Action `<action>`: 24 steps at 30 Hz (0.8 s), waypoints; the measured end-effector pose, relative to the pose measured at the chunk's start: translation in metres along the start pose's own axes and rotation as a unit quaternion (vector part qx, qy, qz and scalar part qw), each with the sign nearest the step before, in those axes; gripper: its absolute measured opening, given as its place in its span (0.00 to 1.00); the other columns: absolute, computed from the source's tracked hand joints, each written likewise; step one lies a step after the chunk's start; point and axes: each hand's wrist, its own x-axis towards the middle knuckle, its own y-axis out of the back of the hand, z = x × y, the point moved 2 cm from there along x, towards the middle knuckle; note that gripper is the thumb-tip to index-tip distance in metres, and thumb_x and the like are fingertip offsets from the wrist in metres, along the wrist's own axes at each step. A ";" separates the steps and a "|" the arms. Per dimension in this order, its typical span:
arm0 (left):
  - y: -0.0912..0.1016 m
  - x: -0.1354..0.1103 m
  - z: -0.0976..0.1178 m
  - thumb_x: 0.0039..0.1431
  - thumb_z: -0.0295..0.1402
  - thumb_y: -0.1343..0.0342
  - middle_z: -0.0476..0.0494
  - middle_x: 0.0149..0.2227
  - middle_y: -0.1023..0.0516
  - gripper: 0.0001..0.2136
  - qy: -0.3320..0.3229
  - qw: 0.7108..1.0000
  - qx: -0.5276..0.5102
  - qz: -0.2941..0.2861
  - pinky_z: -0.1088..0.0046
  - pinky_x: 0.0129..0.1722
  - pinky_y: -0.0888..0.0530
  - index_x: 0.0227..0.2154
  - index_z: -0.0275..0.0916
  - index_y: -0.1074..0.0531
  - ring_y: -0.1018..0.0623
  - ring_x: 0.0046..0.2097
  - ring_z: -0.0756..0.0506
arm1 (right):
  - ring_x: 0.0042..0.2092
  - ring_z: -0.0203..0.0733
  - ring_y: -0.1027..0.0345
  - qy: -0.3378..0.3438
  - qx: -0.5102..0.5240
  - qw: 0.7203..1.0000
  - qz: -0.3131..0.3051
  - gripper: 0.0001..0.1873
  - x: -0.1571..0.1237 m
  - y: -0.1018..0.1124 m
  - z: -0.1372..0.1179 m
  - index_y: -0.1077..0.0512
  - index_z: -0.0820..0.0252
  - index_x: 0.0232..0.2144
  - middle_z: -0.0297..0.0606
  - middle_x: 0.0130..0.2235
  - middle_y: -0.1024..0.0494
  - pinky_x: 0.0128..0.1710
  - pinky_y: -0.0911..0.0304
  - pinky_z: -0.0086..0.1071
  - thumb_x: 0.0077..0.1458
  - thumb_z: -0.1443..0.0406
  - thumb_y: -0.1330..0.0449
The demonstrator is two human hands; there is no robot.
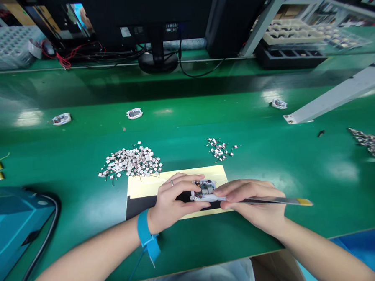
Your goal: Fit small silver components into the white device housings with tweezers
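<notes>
My left hand (pixel 173 200), with a ring and a blue wrist strap (pixel 145 233), pinches a small white circuit assembly (pixel 204 190) on a pale yellow sheet (pixel 152 185) over a black pad (pixel 137 206). My right hand (pixel 252 200) is closed on metal tweezers (pixel 278 201) with a yellow end, their tip against the assembly. A large pile of tiny square parts (pixel 130 162) lies just beyond the sheet. A smaller pile (pixel 219 148) sits to its right.
Three more small assemblies (pixel 61 119) (pixel 134 113) (pixel 279 104) lie farther back on the green bench. A blue device (pixel 12 225) with a cable is at the left. A monitor stand (pixel 158 60), trays (pixel 290 32) and a grey bar (pixel 336 97) stand behind.
</notes>
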 end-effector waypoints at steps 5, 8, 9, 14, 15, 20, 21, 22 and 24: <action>0.000 -0.001 0.000 0.42 0.30 0.36 0.35 0.40 0.26 0.13 -0.003 1.000 -0.003 -0.003 0.69 0.39 0.29 0.32 0.35 0.32 0.26 0.40 0.45 | 0.35 0.39 0.27 0.009 0.011 1.000 -0.003 0.18 0.000 0.001 0.001 0.26 0.57 0.31 0.34 0.32 0.22 0.36 0.30 0.30 0.39 0.81 0.38; 0.000 0.000 0.000 0.43 0.30 0.36 0.34 0.40 0.25 0.13 -0.012 1.000 -0.003 -0.003 0.69 0.39 0.29 0.32 0.35 0.32 0.26 0.41 0.45 | 0.35 0.39 0.27 0.012 0.025 1.000 -0.009 0.18 0.000 0.002 0.002 0.27 0.59 0.32 0.35 0.32 0.22 0.36 0.30 0.30 0.38 0.82 0.38; 0.000 0.000 0.000 0.43 0.30 0.37 0.34 0.40 0.25 0.13 -0.014 1.000 -0.003 -0.004 0.69 0.40 0.29 0.32 0.34 0.32 0.26 0.41 0.45 | 0.36 0.39 0.27 0.010 0.029 0.999 -0.011 0.18 0.000 0.002 0.003 0.27 0.59 0.31 0.35 0.32 0.22 0.36 0.30 0.30 0.38 0.82 0.38; 0.000 -0.001 0.000 0.43 0.30 0.36 0.34 0.41 0.26 0.13 -0.012 1.000 -0.004 -0.007 0.70 0.40 0.30 0.33 0.34 0.31 0.26 0.41 0.45 | 0.35 0.39 0.27 0.008 0.038 0.999 -0.005 0.17 -0.001 0.000 0.003 0.27 0.59 0.31 0.35 0.31 0.22 0.36 0.30 0.30 0.39 0.81 0.38; 0.000 -0.001 0.000 0.43 0.30 0.36 0.34 0.41 0.26 0.13 -0.012 1.000 -0.004 -0.007 0.70 0.40 0.30 0.33 0.34 0.31 0.26 0.41 0.45 | 0.35 0.39 0.27 0.010 0.039 0.999 -0.003 0.17 -0.001 0.000 0.003 0.26 0.59 0.31 0.36 0.31 0.22 0.36 0.30 0.30 0.39 0.81 0.38; 0.000 -0.001 -0.001 0.43 0.30 0.37 0.35 0.41 0.26 0.14 -0.016 1.000 -0.006 -0.010 0.71 0.41 0.30 0.34 0.34 0.31 0.26 0.41 0.46 | 0.35 0.39 0.27 0.020 0.043 0.999 -0.004 0.14 -0.001 0.001 0.000 0.26 0.60 0.31 0.37 0.32 0.22 0.36 0.30 0.30 0.42 0.79 0.39; 0.000 0.000 -0.001 0.43 0.30 0.37 0.35 0.41 0.26 0.14 -0.017 1.000 -0.006 -0.010 0.71 0.41 0.30 0.34 0.34 0.30 0.26 0.41 0.46 | 0.35 0.39 0.27 0.020 0.042 0.999 -0.007 0.13 -0.001 0.001 -0.001 0.26 0.60 0.30 0.37 0.32 0.22 0.36 0.30 0.30 0.43 0.79 0.39; 0.000 0.000 -0.002 0.43 0.30 0.37 0.35 0.41 0.26 0.14 -0.018 1.000 -0.006 -0.010 0.71 0.41 0.30 0.34 0.34 0.30 0.26 0.41 0.46 | 0.35 0.39 0.27 0.019 0.040 0.999 -0.011 0.13 -0.001 0.001 -0.001 0.26 0.60 0.30 0.37 0.32 0.22 0.37 0.30 0.30 0.43 0.79 0.39; 0.001 0.000 -0.001 0.43 0.30 0.37 0.35 0.40 0.25 0.14 -0.019 1.000 -0.003 -0.010 0.71 0.41 0.30 0.34 0.33 0.30 0.26 0.41 0.46 | 0.36 0.39 0.27 0.018 0.039 0.999 -0.015 0.14 -0.002 0.001 0.000 0.26 0.60 0.30 0.36 0.33 0.22 0.37 0.30 0.30 0.42 0.80 0.39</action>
